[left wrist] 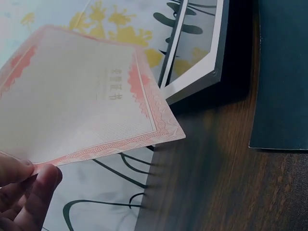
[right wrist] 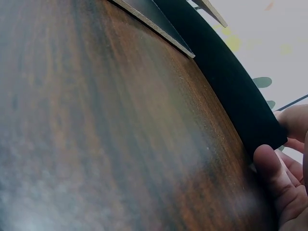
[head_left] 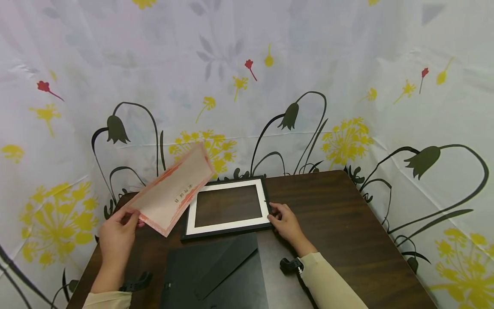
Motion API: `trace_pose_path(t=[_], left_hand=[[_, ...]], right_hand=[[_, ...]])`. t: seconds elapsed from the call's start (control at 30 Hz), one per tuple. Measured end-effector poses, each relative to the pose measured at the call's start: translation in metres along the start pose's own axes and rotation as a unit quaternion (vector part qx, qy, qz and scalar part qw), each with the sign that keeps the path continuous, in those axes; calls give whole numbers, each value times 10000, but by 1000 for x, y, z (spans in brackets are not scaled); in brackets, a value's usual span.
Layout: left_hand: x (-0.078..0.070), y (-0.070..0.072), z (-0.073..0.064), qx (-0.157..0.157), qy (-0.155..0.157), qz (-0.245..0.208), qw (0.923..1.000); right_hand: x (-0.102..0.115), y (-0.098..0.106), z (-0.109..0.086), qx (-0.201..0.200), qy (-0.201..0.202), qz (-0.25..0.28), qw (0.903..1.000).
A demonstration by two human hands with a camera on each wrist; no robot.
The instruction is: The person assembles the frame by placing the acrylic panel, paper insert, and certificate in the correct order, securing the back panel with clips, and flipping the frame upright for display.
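Certificate [head_left: 171, 193] aloft, tilted, its far corner across the picture frame's [head_left: 227, 231] left end in the head view; left hand [head_left: 117, 237] pinches its edge. Right hand [head_left: 287, 223] grips the frame's right side. Backing board [head_left: 244, 281] nearer the person. Looks like matching sheet to frame; next calls for squaring it, uncreased.

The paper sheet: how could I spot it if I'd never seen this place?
On the dark wooden table lies a black picture frame with a white inner border. At its left, the left hand pinches the sheet. Its pale face and pinkish-red edging set it apart from the frame and the black board.
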State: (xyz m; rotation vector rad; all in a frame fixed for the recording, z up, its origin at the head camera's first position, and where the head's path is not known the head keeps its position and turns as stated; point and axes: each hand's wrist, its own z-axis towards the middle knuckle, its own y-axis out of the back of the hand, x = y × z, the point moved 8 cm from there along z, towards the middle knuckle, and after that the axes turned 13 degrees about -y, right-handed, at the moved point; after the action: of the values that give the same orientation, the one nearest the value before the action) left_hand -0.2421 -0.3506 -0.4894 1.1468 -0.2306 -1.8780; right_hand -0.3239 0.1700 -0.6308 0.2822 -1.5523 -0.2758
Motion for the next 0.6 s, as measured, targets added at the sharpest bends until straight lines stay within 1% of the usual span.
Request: trace_pose_path(t=[0.17, 0.3, 0.43, 0.6], left_hand=[[-1, -1, -1, -23, -118, 169, 9998], [-1, 0, -1, -112, -250, 284, 9992], [-3, 0, -1, -106, -367, 262, 9989], [-9, -3, -1, -111, -641, 343, 9973]], right_hand=[[0, 0, 1, -3, 6, -29, 10000], [0, -1, 1, 18, -5, -76, 10000], [-1, -1, 0, 14, -39, -141, 9999], [-1, -1, -1, 8, -75, -105, 9999]])
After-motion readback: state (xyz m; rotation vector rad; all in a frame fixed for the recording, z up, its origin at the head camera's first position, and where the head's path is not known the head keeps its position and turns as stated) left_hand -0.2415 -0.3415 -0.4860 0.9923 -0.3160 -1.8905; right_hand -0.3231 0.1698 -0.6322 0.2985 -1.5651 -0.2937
